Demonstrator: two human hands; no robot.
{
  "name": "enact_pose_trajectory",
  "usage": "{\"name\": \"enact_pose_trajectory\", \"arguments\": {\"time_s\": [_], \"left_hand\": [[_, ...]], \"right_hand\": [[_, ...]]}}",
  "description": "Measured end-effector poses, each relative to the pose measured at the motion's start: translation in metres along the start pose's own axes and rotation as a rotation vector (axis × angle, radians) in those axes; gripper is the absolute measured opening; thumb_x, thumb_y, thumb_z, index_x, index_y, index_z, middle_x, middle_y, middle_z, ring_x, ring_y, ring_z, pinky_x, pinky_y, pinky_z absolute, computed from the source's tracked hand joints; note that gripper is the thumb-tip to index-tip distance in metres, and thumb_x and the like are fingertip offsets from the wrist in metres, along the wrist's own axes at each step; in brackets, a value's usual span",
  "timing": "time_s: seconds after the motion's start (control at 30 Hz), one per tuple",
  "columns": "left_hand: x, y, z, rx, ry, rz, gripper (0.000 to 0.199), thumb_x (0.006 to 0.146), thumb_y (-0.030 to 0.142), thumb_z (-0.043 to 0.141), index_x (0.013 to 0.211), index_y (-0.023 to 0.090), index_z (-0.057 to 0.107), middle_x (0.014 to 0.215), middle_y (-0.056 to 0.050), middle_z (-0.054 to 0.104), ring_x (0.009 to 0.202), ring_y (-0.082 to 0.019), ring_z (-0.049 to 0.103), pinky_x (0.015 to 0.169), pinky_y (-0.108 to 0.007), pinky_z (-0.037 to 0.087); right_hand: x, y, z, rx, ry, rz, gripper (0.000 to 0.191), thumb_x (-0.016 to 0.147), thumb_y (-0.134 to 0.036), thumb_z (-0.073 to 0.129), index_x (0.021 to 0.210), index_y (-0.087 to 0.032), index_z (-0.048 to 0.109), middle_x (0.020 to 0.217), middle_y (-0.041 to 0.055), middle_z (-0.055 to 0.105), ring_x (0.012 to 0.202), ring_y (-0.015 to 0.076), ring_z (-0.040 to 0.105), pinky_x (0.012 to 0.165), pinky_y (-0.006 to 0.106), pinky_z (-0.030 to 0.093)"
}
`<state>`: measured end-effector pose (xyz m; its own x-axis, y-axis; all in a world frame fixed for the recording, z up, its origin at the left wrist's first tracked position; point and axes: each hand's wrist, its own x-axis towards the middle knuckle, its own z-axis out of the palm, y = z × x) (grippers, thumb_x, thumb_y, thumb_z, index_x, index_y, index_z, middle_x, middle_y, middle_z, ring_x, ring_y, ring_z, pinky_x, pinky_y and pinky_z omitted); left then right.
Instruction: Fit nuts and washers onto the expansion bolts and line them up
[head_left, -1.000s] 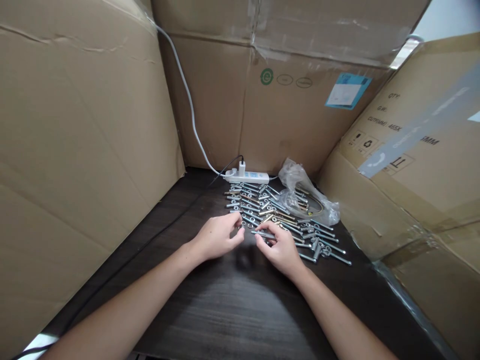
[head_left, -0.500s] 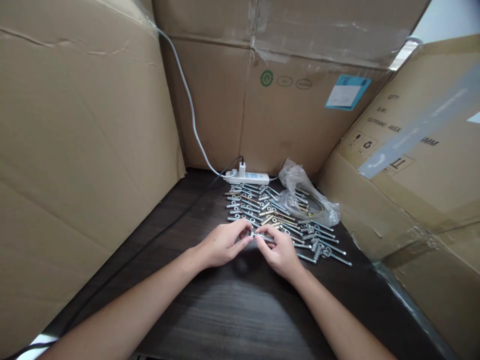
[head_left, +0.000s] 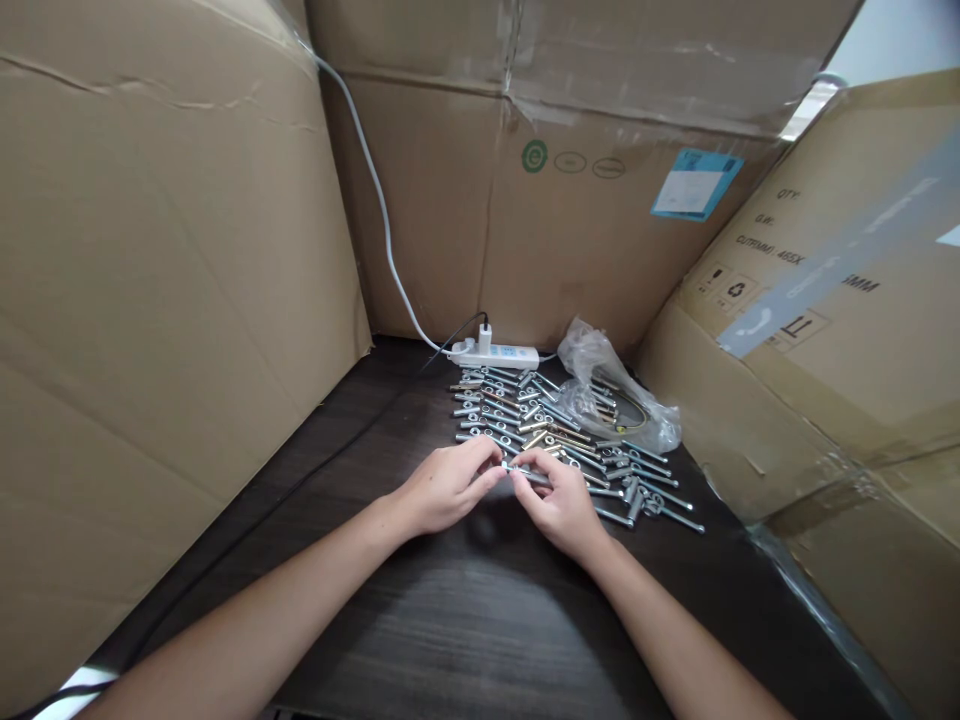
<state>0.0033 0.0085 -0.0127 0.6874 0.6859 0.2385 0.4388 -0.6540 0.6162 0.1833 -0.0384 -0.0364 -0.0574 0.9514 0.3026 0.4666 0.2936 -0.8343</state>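
My left hand (head_left: 454, 487) is closed, thumb and forefinger pinching a small bright metal piece that looks like a nut (head_left: 507, 467) at the end of a bolt. Facing it, my right hand (head_left: 559, 505) has its fingers closed around the shank of that bolt (head_left: 534, 477); part of the bolt is hidden by the fingers. Both hands meet just above the near edge of a spread of bolts (head_left: 646, 457), metal sleeves (head_left: 536, 440), nuts and washers (head_left: 506, 440), laid in rough rows.
On the dark table (head_left: 450, 620), a white power strip (head_left: 510, 356) with a plugged-in adapter lies behind the hardware. A clear plastic bag (head_left: 660, 425) is at the right. Cardboard boxes (head_left: 420, 200) wall in the back and both sides. A black cable (head_left: 322, 465) crosses the left.
Almost nothing differs. The left fingertips have shifted very slightly at the bolt's end, while the right hand stays in place.
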Motion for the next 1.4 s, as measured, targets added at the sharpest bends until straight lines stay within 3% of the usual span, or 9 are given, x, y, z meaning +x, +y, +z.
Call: {"name": "enact_pose_trajectory", "arguments": {"time_s": [0.27, 0.43, 0.67, 0.77, 0.9, 1.03, 1.17, 1.3, 1.4], "left_hand": [[-0.0013, 0.0002, 0.0001, 0.011, -0.019, 0.060, 0.017, 0.090, 0.026, 0.042, 0.103, 0.021, 0.052, 0.093, -0.002, 0.057, 0.078, -0.014, 0.054, 0.069, -0.024, 0.043], [-0.0026, 0.0028, -0.0007, -0.010, 0.002, 0.011, 0.030, 0.087, 0.029, 0.049, 0.115, 0.020, 0.046, 0.097, -0.003, 0.057, 0.080, -0.016, 0.055, 0.070, -0.027, 0.044], [0.0002, -0.0014, 0.0012, 0.038, -0.008, 0.039, 0.023, 0.094, 0.033, 0.035, 0.093, 0.020, 0.054, 0.091, -0.002, 0.056, 0.079, -0.015, 0.054, 0.072, -0.026, 0.043], [-0.0014, -0.0006, 0.0014, 0.027, -0.024, 0.061, 0.017, 0.092, 0.028, 0.040, 0.103, 0.021, 0.051, 0.095, -0.002, 0.055, 0.078, -0.014, 0.053, 0.070, -0.025, 0.043], [-0.0032, 0.0026, 0.0002, 0.013, -0.002, 0.047, 0.029, 0.087, 0.027, 0.048, 0.115, 0.021, 0.045, 0.100, -0.003, 0.054, 0.078, -0.014, 0.053, 0.069, -0.025, 0.044], [-0.0008, 0.0010, 0.0005, 0.019, 0.017, 0.030, 0.019, 0.093, 0.032, 0.040, 0.103, 0.020, 0.050, 0.097, -0.003, 0.055, 0.084, -0.016, 0.053, 0.075, -0.027, 0.043], [0.0007, -0.0031, 0.0028, 0.053, -0.014, 0.058, 0.024, 0.095, 0.032, 0.033, 0.093, 0.019, 0.054, 0.092, -0.002, 0.054, 0.080, -0.015, 0.053, 0.074, -0.026, 0.043], [-0.0015, -0.0020, 0.0035, 0.026, -0.018, 0.081, 0.017, 0.091, 0.026, 0.042, 0.104, 0.021, 0.050, 0.096, -0.002, 0.054, 0.080, -0.014, 0.053, 0.071, -0.025, 0.043], [-0.0029, 0.0004, 0.0027, -0.004, 0.018, 0.073, 0.029, 0.086, 0.024, 0.048, 0.115, 0.021, 0.044, 0.102, -0.003, 0.053, 0.080, -0.014, 0.053, 0.070, -0.025, 0.044]], "right_hand": [[-0.0003, 0.0023, 0.0001, 0.002, 0.004, 0.014, 0.015, 0.082, -0.031, 0.054, 0.088, -0.018, 0.059, 0.075, 0.0023, 0.062, 0.059, 0.0122, 0.057, 0.052, 0.020, 0.050], [0.0001, 0.0010, -0.0003, -0.002, 0.008, 0.004, 0.015, 0.082, -0.031, 0.054, 0.088, -0.019, 0.059, 0.075, 0.0023, 0.062, 0.060, 0.0124, 0.058, 0.051, 0.019, 0.050], [-0.0005, 0.0016, 0.0002, -0.013, -0.008, -0.007, 0.014, 0.082, -0.031, 0.054, 0.088, -0.019, 0.060, 0.073, 0.0015, 0.061, 0.058, 0.0118, 0.056, 0.050, 0.018, 0.048], [-0.0007, 0.0027, 0.0002, -0.010, -0.008, 0.001, 0.014, 0.082, -0.031, 0.054, 0.088, -0.019, 0.059, 0.072, 0.0012, 0.061, 0.056, 0.0115, 0.055, 0.050, 0.019, 0.048], [-0.0008, 0.0019, -0.0004, -0.017, -0.009, -0.004, 0.015, 0.083, -0.031, 0.054, 0.088, -0.019, 0.058, 0.073, 0.0014, 0.060, 0.057, 0.0116, 0.055, 0.051, 0.019, 0.048], [-0.0010, 0.0007, -0.0002, -0.024, -0.010, -0.013, 0.014, 0.083, -0.031, 0.053, 0.088, -0.019, 0.059, 0.073, 0.0015, 0.060, 0.058, 0.0115, 0.055, 0.051, 0.018, 0.048], [-0.0002, 0.0014, -0.0001, -0.033, -0.014, -0.011, 0.014, 0.083, -0.030, 0.053, 0.088, -0.018, 0.059, 0.072, 0.0013, 0.061, 0.056, 0.0109, 0.054, 0.050, 0.018, 0.048], [0.0005, 0.0013, -0.0009, -0.020, -0.010, -0.003, 0.015, 0.082, -0.030, 0.054, 0.089, -0.018, 0.059, 0.075, 0.0017, 0.062, 0.059, 0.0115, 0.057, 0.053, 0.018, 0.050], [0.0003, 0.0006, -0.0012, -0.023, -0.003, -0.005, 0.014, 0.082, -0.029, 0.054, 0.089, -0.018, 0.059, 0.075, 0.0016, 0.062, 0.060, 0.0118, 0.058, 0.052, 0.018, 0.050]]}}
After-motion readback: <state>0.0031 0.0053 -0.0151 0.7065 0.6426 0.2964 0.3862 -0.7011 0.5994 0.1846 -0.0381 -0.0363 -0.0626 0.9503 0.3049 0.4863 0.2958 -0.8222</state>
